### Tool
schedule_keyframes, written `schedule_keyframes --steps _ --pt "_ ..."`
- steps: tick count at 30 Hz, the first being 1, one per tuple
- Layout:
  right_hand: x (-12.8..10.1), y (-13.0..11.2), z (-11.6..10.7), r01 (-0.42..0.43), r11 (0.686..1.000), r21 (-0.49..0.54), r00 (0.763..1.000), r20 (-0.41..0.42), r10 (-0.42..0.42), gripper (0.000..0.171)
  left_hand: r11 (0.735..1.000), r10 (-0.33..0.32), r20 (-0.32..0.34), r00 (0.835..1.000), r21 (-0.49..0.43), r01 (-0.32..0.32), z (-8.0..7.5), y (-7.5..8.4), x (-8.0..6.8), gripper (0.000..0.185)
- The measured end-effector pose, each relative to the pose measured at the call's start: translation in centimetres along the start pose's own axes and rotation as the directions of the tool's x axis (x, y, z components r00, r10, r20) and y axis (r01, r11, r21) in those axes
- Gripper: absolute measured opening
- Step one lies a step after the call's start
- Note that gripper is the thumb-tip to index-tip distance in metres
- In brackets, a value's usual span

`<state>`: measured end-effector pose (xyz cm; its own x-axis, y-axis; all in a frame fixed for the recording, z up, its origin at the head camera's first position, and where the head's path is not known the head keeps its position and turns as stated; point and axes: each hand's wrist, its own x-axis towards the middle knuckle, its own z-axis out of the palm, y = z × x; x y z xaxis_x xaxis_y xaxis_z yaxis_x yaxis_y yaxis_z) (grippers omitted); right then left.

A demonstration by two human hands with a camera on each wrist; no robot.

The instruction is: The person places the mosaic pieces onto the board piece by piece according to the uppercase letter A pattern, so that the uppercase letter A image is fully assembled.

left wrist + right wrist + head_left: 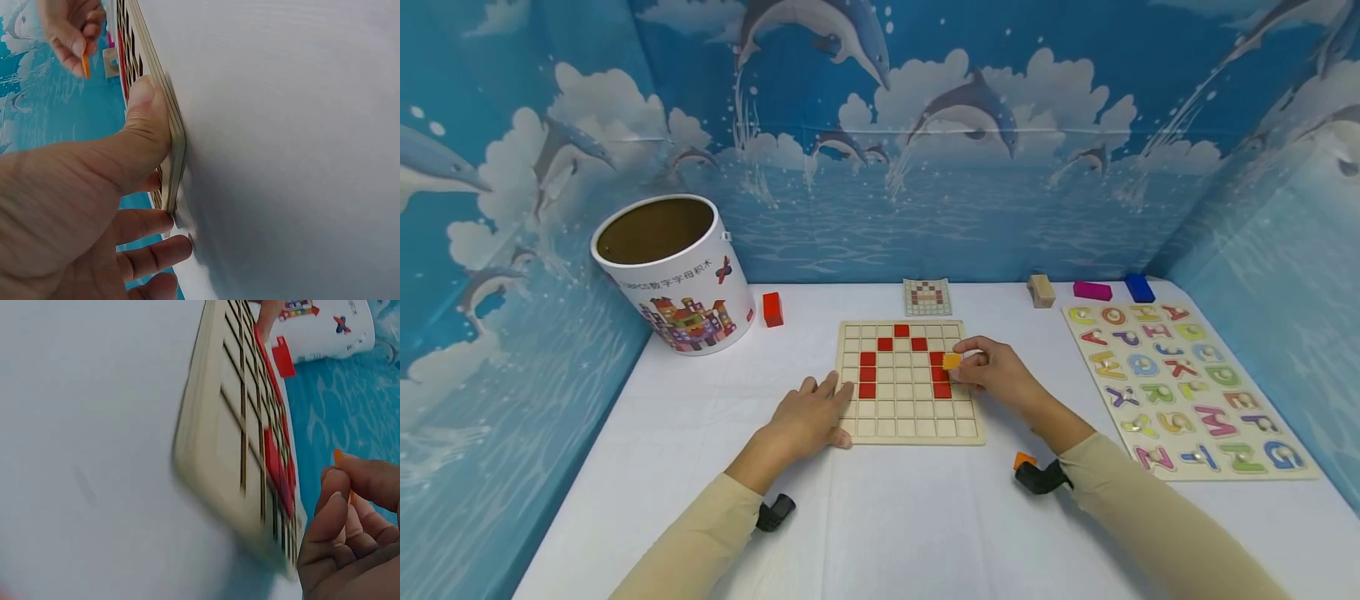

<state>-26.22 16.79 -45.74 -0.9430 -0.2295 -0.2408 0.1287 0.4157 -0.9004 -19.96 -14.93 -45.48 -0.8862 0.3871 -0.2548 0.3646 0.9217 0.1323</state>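
Observation:
A square grid board [887, 440] lies on the white table, with several red tiles [902, 331] set in its cells in an arch shape. My right hand [1000, 377] pinches a thin orange tile [952, 361] between thumb and fingertips, over the board's right side beside the red tiles. At the board's left edge rests my left hand [805, 421], its fingers spread. In the left wrist view the thumb [147, 115] presses on the board's rim near a corner, while the other fingers reach along the adjoining side.
Behind the board lies a small pattern card [927, 297]. A white bucket [707, 283] and a red block [772, 309] stand back left. Back right are wooden [1041, 291], magenta [1092, 291] and blue [1139, 288] blocks, with a letter puzzle board [1195, 392] in front. An orange piece [1024, 460] lies by my right wrist.

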Motion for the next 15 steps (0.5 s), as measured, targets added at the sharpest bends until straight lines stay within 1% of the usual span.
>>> schedule_keyframes --steps 5,8,9,11,13,15 --pt "1.7 -1.7 3.6 0.041 0.999 0.028 0.996 0.074 -0.043 0.037 1.0 0.009 -0.005 1.0 0.0 -0.009 -0.1 -0.1 0.0 0.09" --pt "2.5 -2.4 5.4 0.058 0.998 -0.021 0.994 0.096 -0.056 0.032 1.0 0.015 -0.01 1.0 -0.002 -0.015 -0.2 -0.2 -0.1 0.091" --pt "2.6 -2.7 5.9 0.069 0.996 -0.047 0.993 0.101 -0.064 0.031 1.0 0.015 -0.009 1.0 0.0 -0.015 -0.2 -0.2 -0.1 0.091" --pt "3.0 -3.0 6.8 0.106 0.985 -0.138 0.991 0.101 -0.092 0.027 1.0 0.015 -0.006 1.0 0.002 -0.015 -0.1 -0.2 -0.1 0.09" --pt "3.4 -3.3 7.6 0.142 0.957 -0.252 0.988 0.094 -0.122 0.025 1.0 0.01 -0.005 1.0 0.002 -0.01 -0.1 -0.2 0.0 0.091" --pt "3.6 -3.5 8.2 0.165 0.916 -0.365 0.986 0.08 -0.146 0.022 1.0 0.007 -0.004 1.0 0.003 -0.007 -0.1 -0.3 -0.1 0.091"
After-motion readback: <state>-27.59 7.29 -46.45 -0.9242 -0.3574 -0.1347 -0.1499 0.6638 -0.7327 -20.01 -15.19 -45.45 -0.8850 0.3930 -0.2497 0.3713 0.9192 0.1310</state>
